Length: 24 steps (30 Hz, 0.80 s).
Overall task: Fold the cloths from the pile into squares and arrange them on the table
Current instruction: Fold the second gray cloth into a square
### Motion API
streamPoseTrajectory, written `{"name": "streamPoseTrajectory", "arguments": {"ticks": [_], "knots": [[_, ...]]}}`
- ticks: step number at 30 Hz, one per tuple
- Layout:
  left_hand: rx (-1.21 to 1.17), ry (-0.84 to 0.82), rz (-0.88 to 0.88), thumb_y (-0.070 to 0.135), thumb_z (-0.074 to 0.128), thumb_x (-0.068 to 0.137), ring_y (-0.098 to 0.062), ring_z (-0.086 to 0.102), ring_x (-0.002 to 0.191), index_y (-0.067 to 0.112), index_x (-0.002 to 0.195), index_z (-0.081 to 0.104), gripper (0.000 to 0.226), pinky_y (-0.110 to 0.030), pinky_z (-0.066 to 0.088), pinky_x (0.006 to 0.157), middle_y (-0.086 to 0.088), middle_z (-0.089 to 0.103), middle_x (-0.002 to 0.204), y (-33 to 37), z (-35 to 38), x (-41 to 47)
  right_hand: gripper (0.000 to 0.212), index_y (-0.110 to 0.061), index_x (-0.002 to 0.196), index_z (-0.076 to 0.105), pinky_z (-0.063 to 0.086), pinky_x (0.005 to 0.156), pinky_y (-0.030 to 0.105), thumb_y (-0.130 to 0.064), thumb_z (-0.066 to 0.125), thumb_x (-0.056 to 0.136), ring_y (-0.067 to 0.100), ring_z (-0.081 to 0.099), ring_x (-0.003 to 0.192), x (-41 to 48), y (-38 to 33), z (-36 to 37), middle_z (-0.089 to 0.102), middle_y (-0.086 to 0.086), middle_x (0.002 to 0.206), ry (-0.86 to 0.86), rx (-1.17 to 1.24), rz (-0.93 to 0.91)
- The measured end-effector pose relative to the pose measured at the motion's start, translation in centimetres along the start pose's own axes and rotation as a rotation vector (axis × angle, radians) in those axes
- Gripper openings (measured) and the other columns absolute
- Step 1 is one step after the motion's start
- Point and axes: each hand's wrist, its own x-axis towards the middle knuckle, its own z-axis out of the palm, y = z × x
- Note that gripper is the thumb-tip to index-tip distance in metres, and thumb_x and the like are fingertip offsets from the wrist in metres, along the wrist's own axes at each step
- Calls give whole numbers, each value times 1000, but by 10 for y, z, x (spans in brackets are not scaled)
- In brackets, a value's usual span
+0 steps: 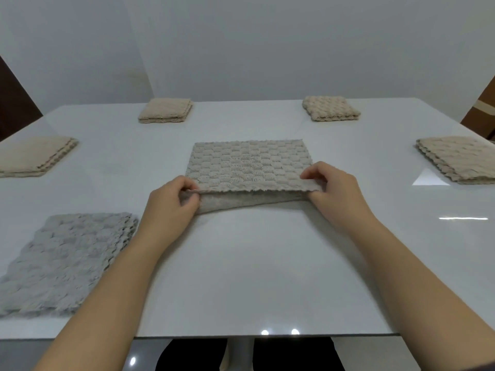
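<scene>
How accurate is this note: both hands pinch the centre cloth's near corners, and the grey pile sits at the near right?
Wrong on one point: the head view shows the grey pile at the near left, not right. The left hand and right hand do pinch the near corners of the centre cloth.

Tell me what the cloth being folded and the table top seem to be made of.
The cloth looks like plush microfibre or terry: matte beige-grey pile in raised checker tufts, flatter backing under its lifted near edge. The table looks hard, glossy white, perhaps polished stone or glass: sharp light reflections show on it; exact material unclear.
</scene>
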Motion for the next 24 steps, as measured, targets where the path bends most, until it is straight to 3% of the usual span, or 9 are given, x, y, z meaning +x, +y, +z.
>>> {"name": "streamPoseTrajectory", "arguments": {"ticks": [3,5,8,10,13,15,17,20,24], "knots": [[-124,82,-165,29,67,87,-3,53,72,21,84,59,12,-21,41,64,10,62,79,-3,-3,4,31,-26,85,70,44,64,14,4,64,80,7,60,73,7,9,-6,70,-8,84,69,199,101],[-211,137,-229,34,70,85,-13,53,66,22,82,58,17,-30,43,63,5,64,75,-6,-5,6,30,-22,85,72,47,70,22,7,64,83,11,61,74,9,7,-7,71,-3,83,56,366,136],[-333,153,-290,26,68,86,-12,52,57,26,84,61,8,-31,42,61,5,66,71,-7,-7,7,12,-5,92,71,47,80,30,0,60,91,13,62,83,9,5,-9,70,3,85,33,486,126],[-355,98,-279,11,61,88,-2,51,53,30,88,65,20,-26,40,57,10,63,69,-5,-7,6,14,-1,97,69,48,83,35,-7,57,94,20,65,89,10,8,-9,71,12,91,25,510,131],[-321,35,-249,7,56,92,5,57,67,25,97,69,24,-12,39,60,10,68,83,-2,-5,3,28,1,100,65,51,89,49,-24,55,92,33,66,94,10,12,-9,65,26,102,-17,455,133],[-282,67,-250,11,56,93,-7,61,84,19,99,71,18,-12,40,68,5,69,90,-1,-6,3,47,3,100,60,47,91,59,-42,56,90,31,59,82,7,12,-9,61,31,100,-57,394,105],[-260,92,-244,14,55,94,-14,61,91,19,98,69,16,-20,42,74,5,68,90,-1,-7,2,51,0,98,60,48,89,55,-50,54,88,20,55,83,4,12,-9,61,27,94,-64,370,71],[-205,122,-199,19,52,96,-14,62,88,22,92,66,15,-28,43,74,9,67,87,6,-12,-3,30,-11,89,64,50,79,45,-38,53,94,18,61,80,-3,5,-19,66,13,83,-49,335,82],[-84,39,-174,24,51,96,-2,57,76,25,85,64,17,-24,41,63,12,65,79,14,-22,-18,27,-13,76,60,39,64,31,-24,52,99,13,52,63,-10,9,-38,57,-7,65,-119,277,105]]}}
